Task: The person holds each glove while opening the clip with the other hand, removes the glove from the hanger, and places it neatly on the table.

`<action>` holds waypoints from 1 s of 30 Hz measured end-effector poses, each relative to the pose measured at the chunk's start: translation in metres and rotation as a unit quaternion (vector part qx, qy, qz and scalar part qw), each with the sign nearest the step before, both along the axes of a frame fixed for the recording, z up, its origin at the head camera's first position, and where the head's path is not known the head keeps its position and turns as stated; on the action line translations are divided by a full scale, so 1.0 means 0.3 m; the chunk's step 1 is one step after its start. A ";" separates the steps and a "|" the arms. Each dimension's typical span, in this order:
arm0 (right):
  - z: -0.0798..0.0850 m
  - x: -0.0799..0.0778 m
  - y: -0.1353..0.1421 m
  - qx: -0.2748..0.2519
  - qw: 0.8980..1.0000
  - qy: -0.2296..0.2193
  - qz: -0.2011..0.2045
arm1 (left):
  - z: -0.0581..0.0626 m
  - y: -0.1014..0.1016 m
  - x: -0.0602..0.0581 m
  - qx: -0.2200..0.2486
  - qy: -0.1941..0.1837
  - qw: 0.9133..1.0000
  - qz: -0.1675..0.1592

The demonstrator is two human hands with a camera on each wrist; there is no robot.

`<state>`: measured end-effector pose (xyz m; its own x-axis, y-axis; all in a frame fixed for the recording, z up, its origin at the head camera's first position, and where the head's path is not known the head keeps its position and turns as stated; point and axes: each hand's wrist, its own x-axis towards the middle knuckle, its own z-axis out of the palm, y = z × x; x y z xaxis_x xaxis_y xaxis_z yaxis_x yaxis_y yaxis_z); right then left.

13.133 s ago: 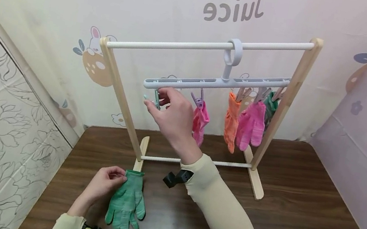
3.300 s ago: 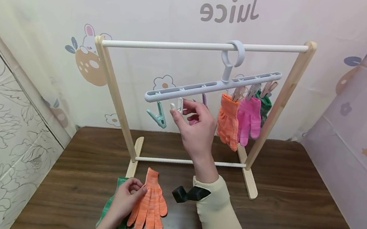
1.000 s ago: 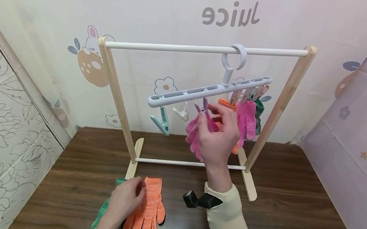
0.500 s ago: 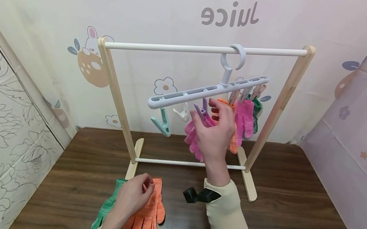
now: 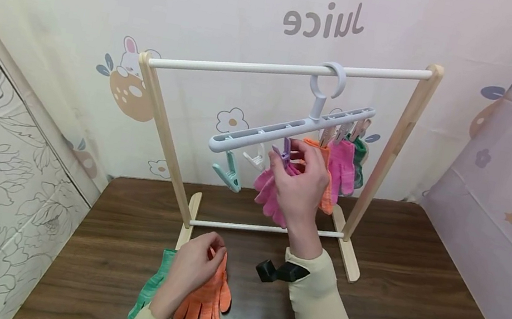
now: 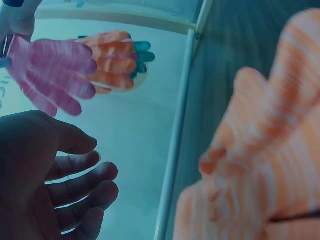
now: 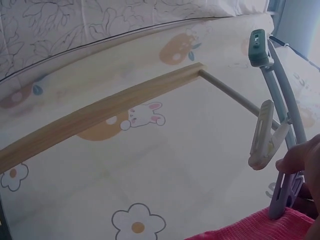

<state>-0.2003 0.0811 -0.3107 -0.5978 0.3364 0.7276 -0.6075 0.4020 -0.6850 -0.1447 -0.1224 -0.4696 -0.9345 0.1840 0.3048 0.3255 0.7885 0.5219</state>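
Observation:
My right hand (image 5: 299,186) pinches a purple clothespin (image 5: 286,150) that hangs from the pale grey hanger bar. Below that clothespin hangs a pink glove (image 5: 272,199), partly covered by the hand. In the right wrist view, my thumb lies against the purple clothespin (image 7: 282,195), just above the pink cloth (image 7: 245,227). My left hand (image 5: 194,268) hovers over an orange glove (image 5: 206,306) on the table and hides part of it. Its fingers (image 6: 82,187) are loosely bent around nothing in the left wrist view. A green glove (image 5: 150,288) lies beside the orange one, partly behind my left arm.
The hanger (image 5: 260,136) hooks over the white top rod (image 5: 250,69) of a wooden rack. A teal clothespin (image 5: 229,172) and a white clothespin (image 5: 256,157) hang without gloves. Clipped orange (image 5: 327,188), pink (image 5: 342,168) and dark green (image 5: 359,162) gloves hang at right.
The right hand went from the teal to the white, then the purple clothespin, loosening briefly before pinching it again. An orange glove appeared beside the green one. The left hand shifted right and up.

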 end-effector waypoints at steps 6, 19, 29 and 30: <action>0.001 0.002 -0.007 0.000 1.000 0.007 0.003 | 0.045 0.036 -0.023 0.025 0.024 0.999 -0.026; 0.019 0.004 -0.021 -0.012 1.000 -0.026 -0.005 | 0.154 0.180 -0.087 0.197 0.163 0.963 -0.085; 0.030 0.007 -0.018 -0.036 0.998 -0.036 0.021 | 0.245 0.275 -0.137 0.217 0.201 0.951 -0.091; 0.031 0.009 -0.019 -0.036 0.998 -0.036 0.021 | 0.251 0.283 -0.140 0.224 0.201 0.949 -0.092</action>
<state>-0.1976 0.0754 -0.3014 -0.6622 0.3608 0.6567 -0.5707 0.3251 -0.7541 -0.1869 -0.0376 -0.3942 -0.6900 0.1004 0.7168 0.6805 0.4273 0.5953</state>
